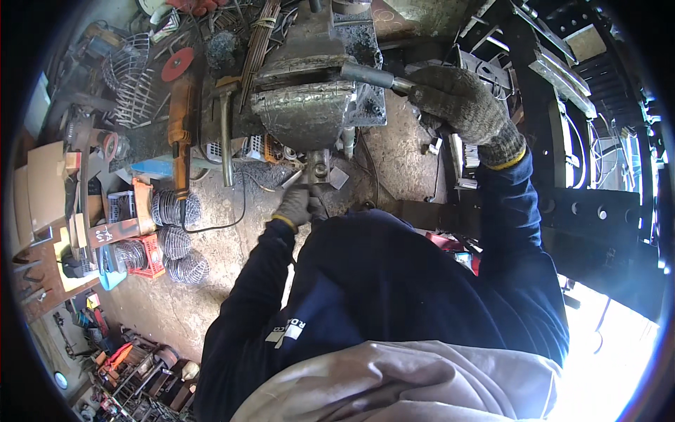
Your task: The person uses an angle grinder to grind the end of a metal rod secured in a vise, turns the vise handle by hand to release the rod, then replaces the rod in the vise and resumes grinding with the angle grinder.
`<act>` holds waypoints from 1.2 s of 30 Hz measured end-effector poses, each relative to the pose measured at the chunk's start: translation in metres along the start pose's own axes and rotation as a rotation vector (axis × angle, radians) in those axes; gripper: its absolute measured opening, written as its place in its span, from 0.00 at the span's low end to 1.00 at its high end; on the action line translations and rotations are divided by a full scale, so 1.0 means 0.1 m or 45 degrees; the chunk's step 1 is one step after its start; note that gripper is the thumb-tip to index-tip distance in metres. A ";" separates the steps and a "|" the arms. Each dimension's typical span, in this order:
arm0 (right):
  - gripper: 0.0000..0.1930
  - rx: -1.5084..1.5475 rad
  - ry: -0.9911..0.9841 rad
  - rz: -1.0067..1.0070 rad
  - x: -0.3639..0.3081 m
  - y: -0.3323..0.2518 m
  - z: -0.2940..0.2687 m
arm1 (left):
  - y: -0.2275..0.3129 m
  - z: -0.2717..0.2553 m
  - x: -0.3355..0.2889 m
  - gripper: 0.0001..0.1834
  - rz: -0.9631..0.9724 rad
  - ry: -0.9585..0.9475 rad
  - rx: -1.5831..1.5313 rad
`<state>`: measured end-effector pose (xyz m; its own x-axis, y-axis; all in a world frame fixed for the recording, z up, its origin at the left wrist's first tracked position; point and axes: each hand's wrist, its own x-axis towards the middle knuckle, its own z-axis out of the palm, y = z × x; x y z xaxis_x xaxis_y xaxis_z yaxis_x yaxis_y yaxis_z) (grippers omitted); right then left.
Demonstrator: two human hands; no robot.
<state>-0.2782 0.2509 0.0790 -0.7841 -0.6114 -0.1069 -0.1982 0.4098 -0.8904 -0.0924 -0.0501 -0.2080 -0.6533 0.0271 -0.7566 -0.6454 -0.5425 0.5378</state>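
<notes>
A heavy grey bench vise (pixel 302 112) stands at the top middle, its jaws running across. My right hand (pixel 460 102), in a grey knit glove, is closed around the thin end of a round metal bar (pixel 367 74). The bar's thicker end lies at the right end of the jaws; whether they clamp it I cannot tell. Below the vise's screw head (pixel 320 170), my gloved left hand (pixel 297 204) is curled at what looks like the vise handle, which the fingers mostly hide.
On the bench left of the vise lie an orange angle grinder (pixel 181 126) with a red disc, a hammer (pixel 226 133) and a bundle of thin rods (pixel 259 43). Coiled wire rings (pixel 176 243) sit on the floor. A dark steel frame (pixel 590 211) stands at right.
</notes>
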 end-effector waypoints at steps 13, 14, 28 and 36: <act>0.18 -0.118 -0.043 -0.086 -0.03 -0.06 -0.02 | 0.47 1.77 -0.77 0.39 0.169 -1.189 0.241; 0.18 -0.184 -0.019 -0.151 -0.03 -0.07 0.00 | 0.46 1.79 -0.82 0.39 0.183 -1.207 0.160; 0.19 -0.473 0.156 -0.507 0.06 0.03 0.02 | 0.95 1.80 -1.74 0.13 0.462 -1.728 -1.258; 0.18 -0.360 0.101 -0.495 0.06 0.04 -0.03 | 1.05 1.03 -1.77 0.29 1.163 -0.897 -0.297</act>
<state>-0.2852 0.2507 0.0765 -0.6604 -0.7067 0.2538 -0.6288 0.3358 -0.7013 -0.0848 -0.0258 0.0208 -0.9576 -0.0328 0.2862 0.2158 -0.7397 0.6374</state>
